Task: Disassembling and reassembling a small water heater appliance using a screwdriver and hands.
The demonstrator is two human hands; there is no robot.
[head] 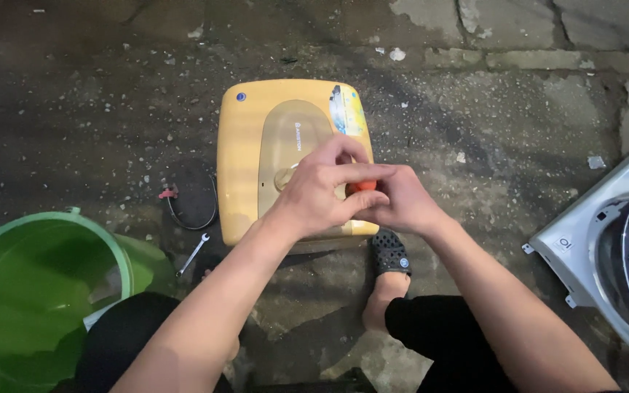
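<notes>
Both hands together over front of yellow water heater (249, 156) lying flat on wet concrete ground (475, 131); left hand (322, 193) curled over right hand (402, 204), fingers of both clamped on orange tool handle (362, 187). Green bucket (30, 284) at lower left, small wrench (193, 255) btwn bucket and heater, white appliance panel (584, 240) at right edge.

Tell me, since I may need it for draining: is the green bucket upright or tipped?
Upright: the green bucket stands with its round mouth facing up. Contents: cannot tell.
</notes>
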